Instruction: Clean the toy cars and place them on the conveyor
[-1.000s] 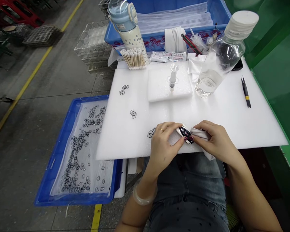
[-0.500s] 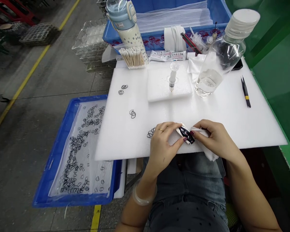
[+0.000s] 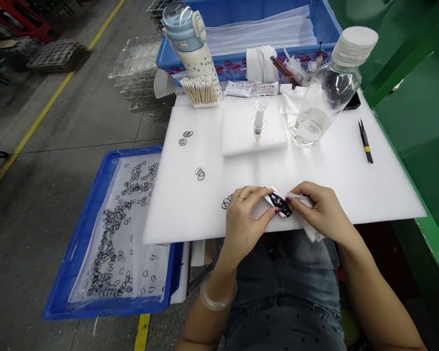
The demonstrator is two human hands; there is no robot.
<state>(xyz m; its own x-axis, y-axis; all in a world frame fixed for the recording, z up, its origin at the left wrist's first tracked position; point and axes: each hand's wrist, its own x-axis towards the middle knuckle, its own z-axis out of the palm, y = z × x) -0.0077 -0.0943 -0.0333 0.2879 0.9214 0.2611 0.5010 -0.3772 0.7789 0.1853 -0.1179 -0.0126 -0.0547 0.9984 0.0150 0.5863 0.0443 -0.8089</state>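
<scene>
Between thumb and fingers, my left hand (image 3: 246, 219) grips a small glossy black part with white edges (image 3: 280, 204), near the front edge of the white foam board (image 3: 190, 209). What kind of part it is, I cannot make out. My right hand (image 3: 320, 207) pinches a folded white cloth (image 3: 309, 228), its thumb and fingertips close against the right side of the black part. Several thin black rings (image 3: 227, 201) lie just left of my left hand, partly covered by it. Another small cluster of rings (image 3: 200, 174) rests farther up the board.
A syringe (image 3: 258, 124) stands in a foam block (image 3: 237, 131). Right of it are a clear bottle (image 3: 310, 126) with liquid and black tweezers (image 3: 366, 141). Cotton swabs (image 3: 201, 91) and a flask (image 3: 193, 53) stand behind. A blue tray (image 3: 54, 287) of black rings sits lower left.
The view has shifted slightly, so the bottle and tweezers appear a little farther left. Both hands keep their hold on the black part and the cloth, with hardly any movement.
</scene>
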